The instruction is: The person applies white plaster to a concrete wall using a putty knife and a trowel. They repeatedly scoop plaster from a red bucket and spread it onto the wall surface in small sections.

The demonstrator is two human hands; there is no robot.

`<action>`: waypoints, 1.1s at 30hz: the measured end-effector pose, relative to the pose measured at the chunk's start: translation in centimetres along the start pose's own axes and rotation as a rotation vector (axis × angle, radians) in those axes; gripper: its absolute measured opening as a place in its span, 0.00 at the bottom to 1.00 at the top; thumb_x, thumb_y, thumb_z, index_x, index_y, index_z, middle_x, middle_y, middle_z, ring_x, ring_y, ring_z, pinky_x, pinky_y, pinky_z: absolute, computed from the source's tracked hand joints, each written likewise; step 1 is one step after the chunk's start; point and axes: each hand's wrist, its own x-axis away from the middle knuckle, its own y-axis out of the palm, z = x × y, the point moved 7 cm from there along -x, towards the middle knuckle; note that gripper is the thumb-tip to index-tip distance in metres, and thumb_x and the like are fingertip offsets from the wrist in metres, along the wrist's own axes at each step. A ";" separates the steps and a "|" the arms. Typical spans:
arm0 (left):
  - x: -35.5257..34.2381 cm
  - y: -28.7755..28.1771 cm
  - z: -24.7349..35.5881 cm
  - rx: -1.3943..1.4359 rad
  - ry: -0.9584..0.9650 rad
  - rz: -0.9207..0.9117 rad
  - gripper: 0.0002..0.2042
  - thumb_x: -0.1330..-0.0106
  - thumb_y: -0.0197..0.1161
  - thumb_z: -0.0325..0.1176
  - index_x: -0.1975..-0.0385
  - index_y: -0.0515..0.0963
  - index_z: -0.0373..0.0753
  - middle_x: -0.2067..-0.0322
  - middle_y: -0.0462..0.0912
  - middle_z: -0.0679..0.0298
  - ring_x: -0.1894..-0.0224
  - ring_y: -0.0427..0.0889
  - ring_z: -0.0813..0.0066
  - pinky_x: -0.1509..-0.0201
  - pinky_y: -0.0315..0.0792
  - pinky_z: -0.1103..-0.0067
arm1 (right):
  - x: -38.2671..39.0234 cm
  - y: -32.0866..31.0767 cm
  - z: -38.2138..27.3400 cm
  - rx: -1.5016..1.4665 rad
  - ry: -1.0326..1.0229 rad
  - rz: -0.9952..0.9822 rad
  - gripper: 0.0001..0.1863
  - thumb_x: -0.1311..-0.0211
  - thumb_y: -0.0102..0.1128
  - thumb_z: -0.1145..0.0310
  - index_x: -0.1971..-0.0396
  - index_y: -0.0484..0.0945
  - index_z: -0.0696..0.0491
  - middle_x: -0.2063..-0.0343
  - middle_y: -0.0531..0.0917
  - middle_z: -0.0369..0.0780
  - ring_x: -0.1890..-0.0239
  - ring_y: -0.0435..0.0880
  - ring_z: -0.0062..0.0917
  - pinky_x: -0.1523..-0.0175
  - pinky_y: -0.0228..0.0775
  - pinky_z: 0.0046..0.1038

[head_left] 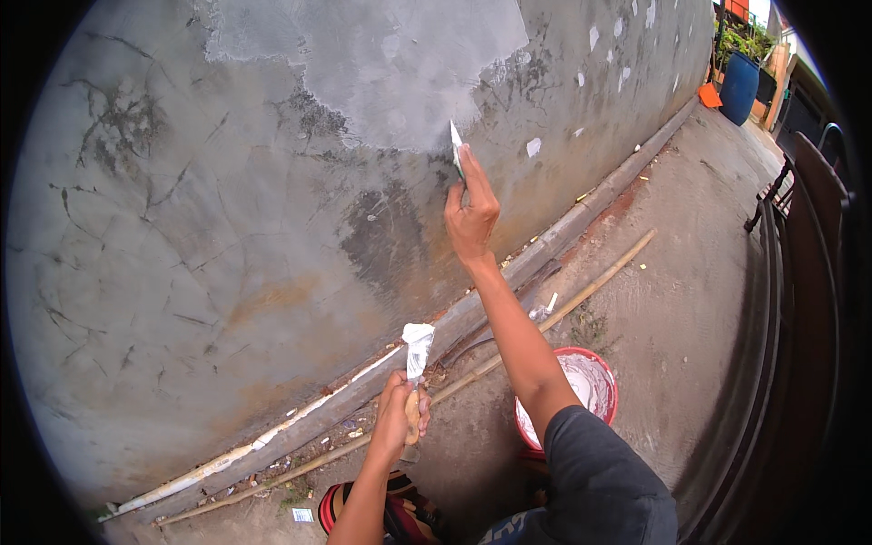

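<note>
My right hand (470,213) reaches up to the grey wall (227,182) and grips a thin flat scraper (455,145), white with filler along its blade. The scraper's tip meets the lower edge of a pale patch of smoothed filler (391,82). Lower down, my left hand (394,418) is closed around the wooden handle of a putty knife (416,352). White paste covers that knife's blade, which points upward in front of the wall's base. Much of the right scraper is hidden by my fingers.
Below my right arm stands a red-rimmed bucket (610,377) with white paste inside. A long pole (595,286) lies on the ground along the wall's foot ledge (581,218). Dark metal railing (772,300) runs along the right. A blue barrel (739,88) stands far right.
</note>
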 end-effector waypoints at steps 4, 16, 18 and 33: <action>0.6 -0.5 0.4 -0.005 -0.005 0.039 0.08 0.28 0.39 0.36 0.60 0.63 0.40 0.80 0.69 0.66 0.85 0.67 0.80 0.84 0.63 0.81 | -0.4 -5.5 4.3 -0.590 0.527 0.058 0.16 0.34 0.53 0.74 0.47 0.74 0.59 0.56 0.82 0.39 0.54 0.81 0.26 0.50 0.74 0.30; 1.7 -0.2 2.1 0.095 0.006 0.008 0.14 0.24 0.39 0.40 0.51 0.67 0.37 0.81 0.67 0.69 0.85 0.65 0.82 0.85 0.61 0.82 | 2.7 -6.4 -3.3 -0.847 0.796 -0.530 0.14 0.33 0.59 0.66 0.51 0.78 0.56 0.56 0.83 0.37 0.56 0.81 0.19 0.47 0.71 0.24; 2.2 0.3 2.3 0.121 -0.022 -0.027 0.14 0.24 0.39 0.39 0.50 0.67 0.38 0.81 0.66 0.69 0.85 0.64 0.83 0.84 0.60 0.83 | 4.5 -7.3 -4.6 -0.640 0.627 -0.693 0.14 0.32 0.59 0.66 0.51 0.79 0.57 0.54 0.83 0.39 0.55 0.81 0.20 0.45 0.69 0.24; 3.2 0.2 3.7 -0.829 0.405 0.287 0.14 0.28 0.51 0.34 0.48 0.72 0.36 0.78 0.77 0.56 0.83 0.74 0.63 0.76 0.68 0.70 | 8.8 -12.6 -4.0 -0.276 0.411 -0.826 0.10 0.33 0.56 0.74 0.56 0.75 0.62 0.65 0.83 0.43 0.64 0.80 0.22 0.58 0.69 0.22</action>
